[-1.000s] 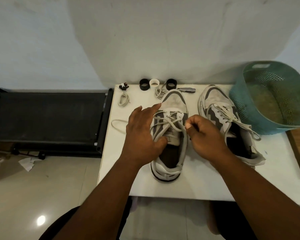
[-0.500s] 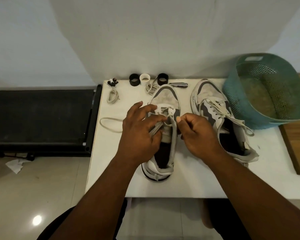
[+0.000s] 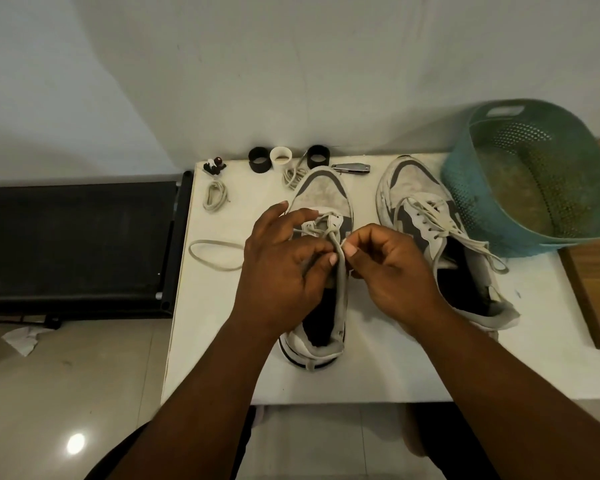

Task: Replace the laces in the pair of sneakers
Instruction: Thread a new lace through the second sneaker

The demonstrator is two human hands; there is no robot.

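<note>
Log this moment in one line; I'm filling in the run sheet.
stage: working lace on left sneaker | left hand: pinches lace | right hand: pinches lace | right sneaker: laced, untouched

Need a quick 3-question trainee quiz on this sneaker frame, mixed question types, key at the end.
1. True or false: both hands are at the lace of the sneaker nearer the basket.
2. Which lies on the table just beyond the toe of the left sneaker? A) scissors B) a nail clipper C) a pen
3. Fill in: a loose lace lies on the table to the ___ of the left hand.

Key
1. False. The left hand and right hand pinch the lace of the left sneaker; the right sneaker is untouched.
2. B, the nail clipper.
3. left
</note>
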